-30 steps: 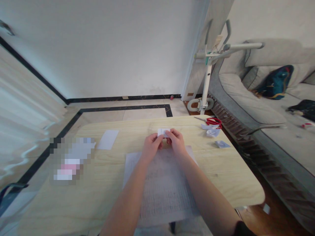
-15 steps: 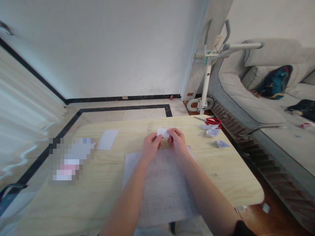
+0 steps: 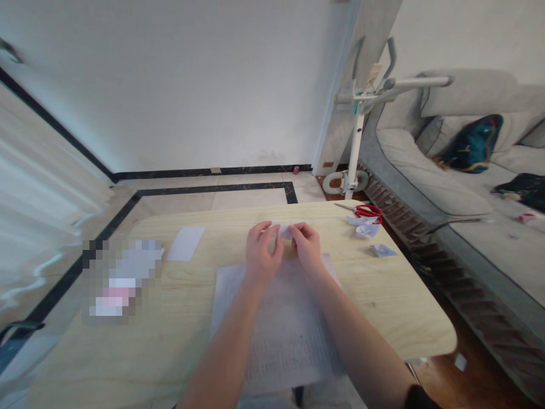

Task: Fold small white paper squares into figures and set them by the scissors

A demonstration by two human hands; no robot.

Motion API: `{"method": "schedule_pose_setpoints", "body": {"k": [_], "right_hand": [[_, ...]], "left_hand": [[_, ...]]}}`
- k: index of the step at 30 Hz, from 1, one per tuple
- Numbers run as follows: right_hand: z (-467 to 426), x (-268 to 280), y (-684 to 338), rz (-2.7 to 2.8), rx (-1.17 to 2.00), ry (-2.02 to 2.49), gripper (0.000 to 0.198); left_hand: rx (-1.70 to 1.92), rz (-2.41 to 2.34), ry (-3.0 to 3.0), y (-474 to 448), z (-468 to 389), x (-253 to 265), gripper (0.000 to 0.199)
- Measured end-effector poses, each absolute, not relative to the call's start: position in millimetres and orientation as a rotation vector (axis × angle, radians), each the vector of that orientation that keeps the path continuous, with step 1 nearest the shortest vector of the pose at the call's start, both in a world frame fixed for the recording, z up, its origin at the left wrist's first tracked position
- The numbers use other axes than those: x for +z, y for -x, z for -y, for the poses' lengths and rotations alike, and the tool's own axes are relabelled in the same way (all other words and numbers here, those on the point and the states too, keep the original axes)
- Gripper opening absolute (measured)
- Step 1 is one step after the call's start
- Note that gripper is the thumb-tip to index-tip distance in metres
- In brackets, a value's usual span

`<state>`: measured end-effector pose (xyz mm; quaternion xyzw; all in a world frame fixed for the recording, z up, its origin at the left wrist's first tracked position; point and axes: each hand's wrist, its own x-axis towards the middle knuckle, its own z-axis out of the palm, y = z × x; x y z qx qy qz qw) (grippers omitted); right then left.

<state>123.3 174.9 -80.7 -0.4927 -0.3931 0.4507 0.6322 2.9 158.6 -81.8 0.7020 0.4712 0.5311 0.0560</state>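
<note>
A small piece of white paper [image 3: 284,230] is held up between my two hands, above the far part of the table. My left hand [image 3: 263,249] has its fingers curled behind the paper's left side, the thumb raised near its edge. My right hand [image 3: 305,241] pinches the right edge between thumb and fingertips. Under my forearms lies a large printed sheet [image 3: 293,329], partly covered by them. Whether the small paper is folded I cannot tell.
On the wooden table [image 3: 179,329], a white paper sheet [image 3: 185,243] and a blurred-out item [image 3: 128,278] lie left. Red-handled scissors [image 3: 368,212], crumpled paper [image 3: 367,229] and a folded paper piece [image 3: 382,250] lie right. Beyond stand a white exercise frame [image 3: 355,142] and a grey sofa [image 3: 430,170].
My left hand has turned and its thumb has lifted off the front of the small paper. The fingers now cover more of the paper's left side. My right hand stays nearly in place.
</note>
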Motion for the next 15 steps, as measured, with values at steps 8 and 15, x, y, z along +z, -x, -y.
{"method": "schedule_pose_setpoints", "body": {"k": [8, 15], "right_hand": [[-169.5, -82.7, -118.9, 1.143, 0.906, 1.153, 0.019], [-167.8, -85.4, -118.8, 1.179, 0.88, 1.142, 0.021]], "left_hand": [[1.45, -1.362, -2.111, -4.6, -160.2, -84.7, 0.027], [1.361, -1.362, -1.917, -6.1, -159.4, -85.0, 0.028]]}}
